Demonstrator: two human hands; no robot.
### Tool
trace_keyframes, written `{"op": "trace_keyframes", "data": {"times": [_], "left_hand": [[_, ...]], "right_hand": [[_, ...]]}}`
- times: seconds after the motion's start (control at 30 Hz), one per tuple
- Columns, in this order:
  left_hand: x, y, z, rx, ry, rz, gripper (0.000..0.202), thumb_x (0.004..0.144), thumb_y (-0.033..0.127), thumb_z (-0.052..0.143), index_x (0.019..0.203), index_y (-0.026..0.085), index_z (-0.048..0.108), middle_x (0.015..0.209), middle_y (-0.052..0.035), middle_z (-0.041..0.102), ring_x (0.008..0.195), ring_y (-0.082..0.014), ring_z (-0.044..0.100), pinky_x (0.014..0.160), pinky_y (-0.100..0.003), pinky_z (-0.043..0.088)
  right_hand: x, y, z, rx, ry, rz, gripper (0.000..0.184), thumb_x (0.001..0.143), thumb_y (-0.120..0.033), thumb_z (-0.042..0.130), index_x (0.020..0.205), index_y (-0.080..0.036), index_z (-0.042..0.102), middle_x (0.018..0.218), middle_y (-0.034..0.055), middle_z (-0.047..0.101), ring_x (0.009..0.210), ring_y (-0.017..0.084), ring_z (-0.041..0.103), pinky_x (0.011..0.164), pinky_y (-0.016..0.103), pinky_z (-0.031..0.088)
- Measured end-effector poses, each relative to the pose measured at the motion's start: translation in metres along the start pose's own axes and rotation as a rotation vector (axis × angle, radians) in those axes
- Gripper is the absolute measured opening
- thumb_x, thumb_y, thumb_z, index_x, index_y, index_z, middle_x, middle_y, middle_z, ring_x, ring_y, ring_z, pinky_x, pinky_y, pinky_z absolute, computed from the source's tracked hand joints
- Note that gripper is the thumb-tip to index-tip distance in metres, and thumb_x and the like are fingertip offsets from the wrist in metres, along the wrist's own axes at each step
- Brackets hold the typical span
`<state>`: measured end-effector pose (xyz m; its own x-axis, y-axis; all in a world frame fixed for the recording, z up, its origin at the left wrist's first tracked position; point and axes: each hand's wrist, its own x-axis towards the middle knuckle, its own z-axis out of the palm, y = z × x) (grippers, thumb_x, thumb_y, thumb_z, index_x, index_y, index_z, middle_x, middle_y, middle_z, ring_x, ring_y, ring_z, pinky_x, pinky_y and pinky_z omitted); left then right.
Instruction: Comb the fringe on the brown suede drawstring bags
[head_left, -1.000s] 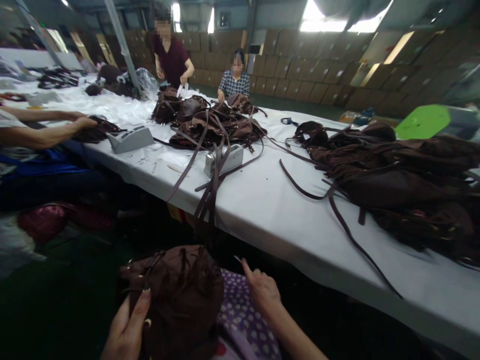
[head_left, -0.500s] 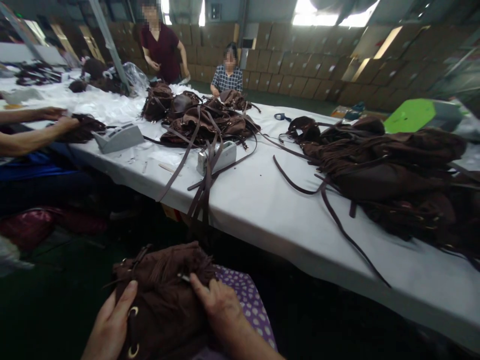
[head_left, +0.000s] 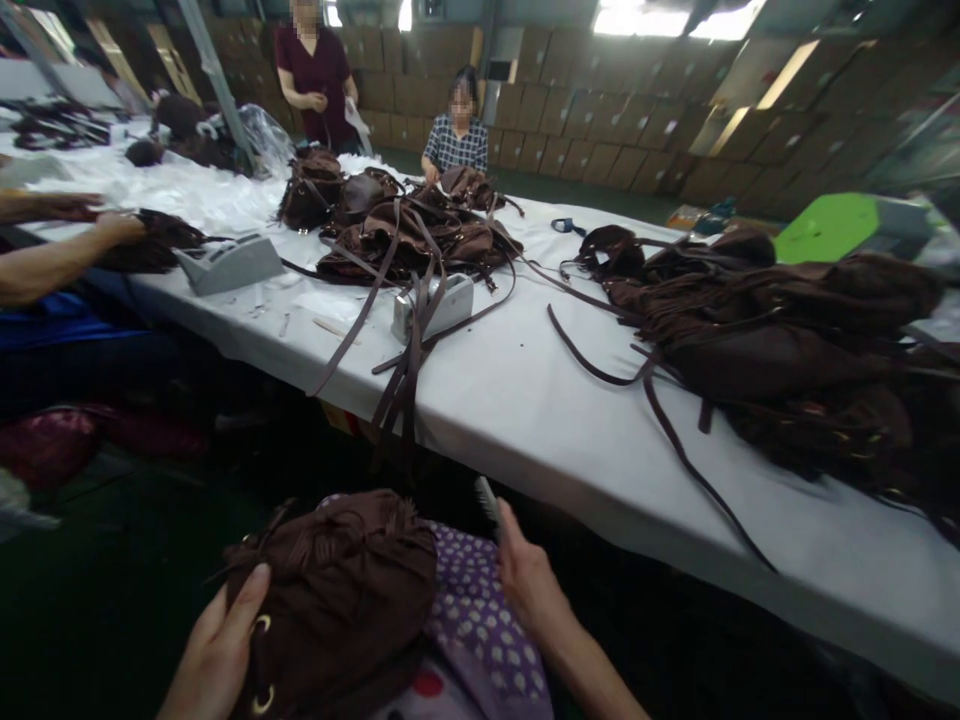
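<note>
A dark brown fringed bag (head_left: 337,600) with gold eyelets rests on my lap, over purple dotted cloth (head_left: 487,590). My left hand (head_left: 221,635) grips its left side, thumb on top near the eyelets. To the right of the bag, apart from it, my right hand (head_left: 529,570) is closed round a small pale comb (head_left: 487,497), whose teeth show above the fingers. The lower part of the bag runs out of the picture.
Brown bags lie heaped on the white table (head_left: 510,400) at its middle (head_left: 420,235) and right (head_left: 810,350). Straps hang over the edge. Two grey tape dispensers (head_left: 232,262) stand there. A co-worker's hands (head_left: 112,230) are at left; two people are behind the table.
My right hand has moved off the bag to the right, raising the comb clear of the fringe. My left hand keeps its hold on the bag.
</note>
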<state>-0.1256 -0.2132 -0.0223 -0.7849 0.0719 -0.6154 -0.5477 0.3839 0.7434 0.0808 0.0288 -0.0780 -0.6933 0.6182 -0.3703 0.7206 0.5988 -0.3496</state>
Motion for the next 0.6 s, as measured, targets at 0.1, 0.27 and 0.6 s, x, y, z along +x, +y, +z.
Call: {"op": "trace_keyframes", "data": {"times": [0.1, 0.27, 0.6], "left_hand": [[-0.007, 0.003, 0.014, 0.004, -0.059, -0.008, 0.056, 0.076, 0.062, 0.057, 0.117, 0.023, 0.059, 0.113, -0.0091, 0.067, 0.112, -0.0310, 0.058, 0.104, -0.050, 0.037], [-0.014, 0.001, 0.017, 0.064, 0.035, 0.064, 0.056, 0.081, 0.060, 0.050, 0.116, 0.018, 0.062, 0.117, -0.0134, 0.065, 0.115, -0.0329, 0.057, 0.102, -0.050, 0.039], [-0.017, 0.004, 0.011, 0.019, 0.080, 0.044, 0.050, 0.082, 0.056, 0.053, 0.113, 0.017, 0.064, 0.117, -0.0112, 0.066, 0.118, -0.0308, 0.055, 0.105, -0.045, 0.037]], "right_hand": [[-0.026, -0.081, 0.018, 0.087, 0.188, -0.617, 0.069, 0.087, -0.012, 0.037, 0.150, -0.018, 0.010, 0.090, 0.0081, 0.067, 0.076, 0.019, 0.065, 0.067, 0.027, 0.053], [-0.011, -0.112, 0.048, -0.240, 0.111, -0.559, 0.077, 0.084, -0.007, 0.047, 0.149, -0.031, 0.014, 0.086, 0.0073, 0.063, 0.070, 0.021, 0.065, 0.055, 0.028, 0.053], [0.026, 0.026, 0.008, -0.189, -0.051, 0.156, 0.057, 0.090, -0.007, 0.026, 0.146, -0.019, 0.029, 0.093, 0.0131, 0.069, 0.082, 0.022, 0.069, 0.068, 0.029, 0.052]]}}
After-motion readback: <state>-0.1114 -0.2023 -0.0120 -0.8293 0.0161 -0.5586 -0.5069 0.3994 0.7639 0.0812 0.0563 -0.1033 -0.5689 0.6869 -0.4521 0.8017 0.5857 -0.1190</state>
